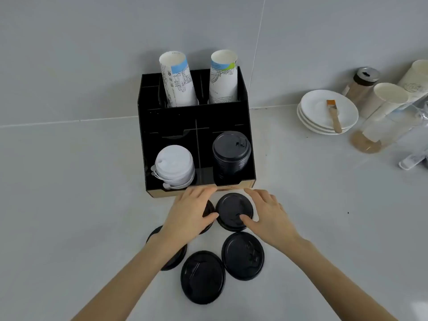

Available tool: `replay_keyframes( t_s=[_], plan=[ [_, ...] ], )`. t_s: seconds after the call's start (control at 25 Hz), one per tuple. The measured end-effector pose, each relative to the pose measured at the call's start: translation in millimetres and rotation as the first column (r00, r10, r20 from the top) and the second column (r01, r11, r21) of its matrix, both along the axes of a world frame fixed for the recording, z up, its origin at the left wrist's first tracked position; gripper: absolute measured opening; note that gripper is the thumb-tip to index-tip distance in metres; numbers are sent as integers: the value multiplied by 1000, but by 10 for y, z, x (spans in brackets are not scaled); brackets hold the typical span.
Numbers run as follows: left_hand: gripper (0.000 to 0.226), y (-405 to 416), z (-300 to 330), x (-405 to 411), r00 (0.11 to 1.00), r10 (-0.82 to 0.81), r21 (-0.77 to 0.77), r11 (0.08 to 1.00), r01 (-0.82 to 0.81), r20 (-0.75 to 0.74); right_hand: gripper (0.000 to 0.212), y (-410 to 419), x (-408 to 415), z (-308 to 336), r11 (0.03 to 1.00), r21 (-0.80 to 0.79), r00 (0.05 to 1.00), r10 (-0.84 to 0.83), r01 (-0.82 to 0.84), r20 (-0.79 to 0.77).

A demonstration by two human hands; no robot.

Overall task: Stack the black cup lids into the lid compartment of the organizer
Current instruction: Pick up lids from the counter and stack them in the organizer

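Front-right compartment of organizer (251, 144): black lid stack (231, 154) rises near wall top; open above. White lid stack (174, 165) fills left neighbour. Counter (324, 205) right clear.

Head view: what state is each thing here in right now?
Organizer: upright, against the wall.
Black lid stack: in front right compartment.
White lid stack: front left compartment.
Loose black lid: on counter, right hand touching it.
Left hand: covering another lid.
Saucers: stacked, brush on top.
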State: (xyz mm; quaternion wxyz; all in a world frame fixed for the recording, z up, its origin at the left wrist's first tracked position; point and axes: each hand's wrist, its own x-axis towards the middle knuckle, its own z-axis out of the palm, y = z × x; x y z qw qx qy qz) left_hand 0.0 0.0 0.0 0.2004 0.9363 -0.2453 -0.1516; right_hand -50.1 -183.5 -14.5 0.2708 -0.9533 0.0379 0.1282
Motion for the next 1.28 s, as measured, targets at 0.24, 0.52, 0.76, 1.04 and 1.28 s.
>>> replay_keyframes(
  t_s=[0.24,0.52,0.76,1.04,1.28],
  plan=[
    [60,-111,-284,8,1000,-22,117,993,21,8,65,35,-24,-209,1000,-3,998,20,-20,-63],
    [62,-160,-504,22,999,-47,143,989,48,-11,69,28,-11,-316,999,39,999,-22,23,-43],
    [66,-225,-516,36,999,-40,117,992,44,-32,66,-7,-21,-308,994,106,1000,-16,17,-10],
    [81,-210,-386,-47,995,-81,54,995,84,-55,69,-62,-109,-177,975,202,995,91,-95,25],
    [81,-141,-237,-151,998,-58,-80,995,56,-14,69,-75,-124,-39,945,285,987,151,-159,52]
  ],
)
